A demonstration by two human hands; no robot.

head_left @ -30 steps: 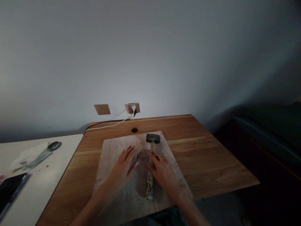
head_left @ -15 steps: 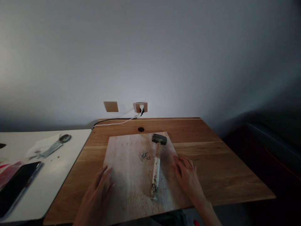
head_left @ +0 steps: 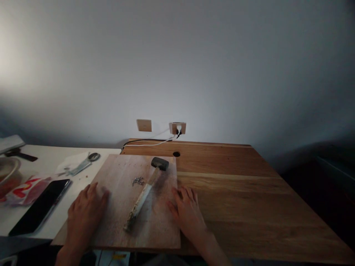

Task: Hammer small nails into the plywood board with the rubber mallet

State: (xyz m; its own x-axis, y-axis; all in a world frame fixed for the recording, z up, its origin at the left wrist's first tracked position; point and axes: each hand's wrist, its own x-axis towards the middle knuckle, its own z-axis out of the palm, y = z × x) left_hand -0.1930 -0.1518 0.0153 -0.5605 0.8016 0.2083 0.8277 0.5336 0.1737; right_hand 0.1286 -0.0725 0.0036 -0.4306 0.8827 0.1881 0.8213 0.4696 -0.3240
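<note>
A black smartphone [head_left: 40, 208] lies near the person's left hand [head_left: 85, 210], its grip spread over the left edge of a wooden board [head_left: 116, 221]. On the board, small metal fasteners [head_left: 138, 180] sit beside 1 dark-headed mallet [head_left: 144, 195], laid diagonally. The right hand [head_left: 188, 214], grip also spread, rests at the board's right edge.
</note>
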